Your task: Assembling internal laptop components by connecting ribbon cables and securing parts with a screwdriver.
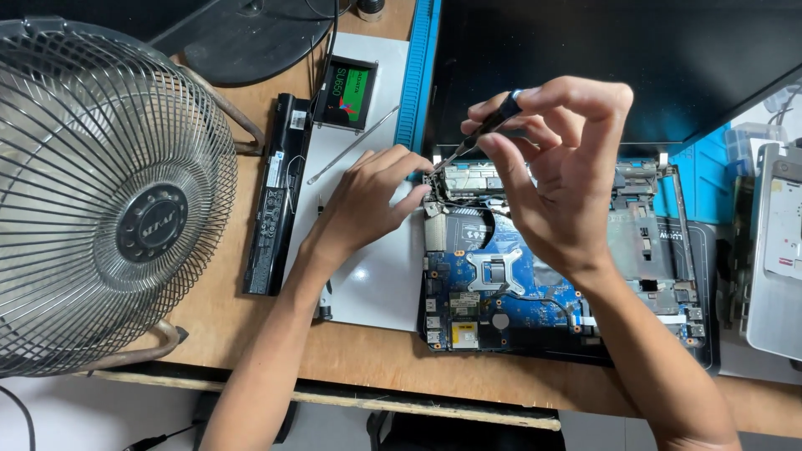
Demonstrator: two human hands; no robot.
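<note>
Two bare hands work over an open laptop (568, 284) with its blue board showing. The right hand (555, 179) pinches a thin black screwdriver (484, 129) between the thumb and the first fingers, closed tight on the handle. The screwdriver slants down and to the left from that pinch, and its tip meets the top left corner of the laptop, at a silver metal hinge part (476, 177).

Just left of the tip, the left hand (368, 200) rests with its fingers curled. The fingertips (418, 163) touch the laptop's corner beside the hinge. This hand holds nothing; it only presses there.

Under the left hand lies a white mat (380, 276). Farther left of the grip lies a long black battery (276, 196). Above the left hand sit a thin metal rod (351, 146) and a small flat drive (347, 93) with a green label. Well to the left of both hands stands a big wire fan (109, 200). Below the right hand, in the middle of the board, sits a square silver chip frame (495, 271).
</note>
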